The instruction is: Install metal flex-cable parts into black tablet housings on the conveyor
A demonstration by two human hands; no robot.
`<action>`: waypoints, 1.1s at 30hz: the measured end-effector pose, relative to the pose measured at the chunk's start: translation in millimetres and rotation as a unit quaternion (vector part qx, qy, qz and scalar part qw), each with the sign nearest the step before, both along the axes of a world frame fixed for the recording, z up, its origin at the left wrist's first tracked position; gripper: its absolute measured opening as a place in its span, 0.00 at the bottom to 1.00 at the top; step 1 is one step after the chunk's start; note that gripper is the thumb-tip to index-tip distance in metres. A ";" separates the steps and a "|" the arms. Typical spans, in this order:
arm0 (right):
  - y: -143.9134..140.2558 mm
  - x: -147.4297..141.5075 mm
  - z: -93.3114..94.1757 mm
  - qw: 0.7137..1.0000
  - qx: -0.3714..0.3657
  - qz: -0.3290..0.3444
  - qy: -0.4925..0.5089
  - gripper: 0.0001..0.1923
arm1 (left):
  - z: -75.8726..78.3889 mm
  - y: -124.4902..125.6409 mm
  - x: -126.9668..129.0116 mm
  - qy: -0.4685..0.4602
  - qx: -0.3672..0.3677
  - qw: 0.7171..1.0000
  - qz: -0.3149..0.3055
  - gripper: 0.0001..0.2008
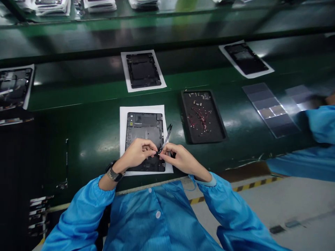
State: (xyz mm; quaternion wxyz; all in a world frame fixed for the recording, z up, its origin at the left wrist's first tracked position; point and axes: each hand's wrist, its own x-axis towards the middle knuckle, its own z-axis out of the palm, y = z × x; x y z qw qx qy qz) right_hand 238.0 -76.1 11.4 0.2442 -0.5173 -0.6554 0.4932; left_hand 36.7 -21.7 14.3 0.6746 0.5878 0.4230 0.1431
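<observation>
A black tablet housing lies on a white sheet in front of me, its inner side facing up. Over its lower right part, the fingertips of my left hand pinch a tiny dark part, too small to name. My right hand pinches the same part from the other side. A slim pen-like tool, dark at the top and clear lower down, sticks up from between my right fingers. Its lower end is hidden by the hand.
Right of the housing, a black tray holds red-wired pieces and small connectors. More housings on sheets lie behind, far right and far left. Clear plastic sheets lie near a co-worker's blue sleeve. Flex cables hang lower left.
</observation>
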 end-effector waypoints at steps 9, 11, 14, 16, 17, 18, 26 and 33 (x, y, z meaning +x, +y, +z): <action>-2.7 -5.5 3.2 0.999 -0.007 -0.031 -0.006 0.05 | 4.9 -3.9 0.0 0.039 0.051 0.998 -0.002 0.04; -3.3 -6.7 3.7 0.999 -0.003 -0.037 -0.010 0.05 | 6.1 -6.0 0.9 0.049 0.078 0.996 0.003 0.04; -4.1 -7.0 3.2 0.999 0.010 -0.040 -0.011 0.06 | 7.1 -8.2 2.2 0.055 0.094 0.994 0.016 0.04; -4.7 -6.1 1.8 0.999 0.018 -0.038 -0.011 0.06 | 6.5 -8.4 2.2 0.052 0.069 0.996 0.022 0.04; -4.9 -5.5 0.8 0.999 0.023 -0.035 -0.011 0.05 | 5.7 -8.1 1.9 0.045 0.045 0.998 0.024 0.03; -5.2 -4.7 -0.4 0.999 0.027 -0.032 -0.009 0.05 | 4.5 -7.5 1.5 0.037 0.017 0.999 0.025 0.03; -7.2 -0.7 -6.8 0.999 0.051 -0.018 0.006 0.06 | -0.7 -4.1 2.5 -0.003 -0.085 0.996 0.028 0.03; -4.6 -1.2 -7.2 0.999 0.039 -0.015 -0.007 0.07 | 6.2 -5.6 7.6 0.027 -0.096 0.994 0.037 0.06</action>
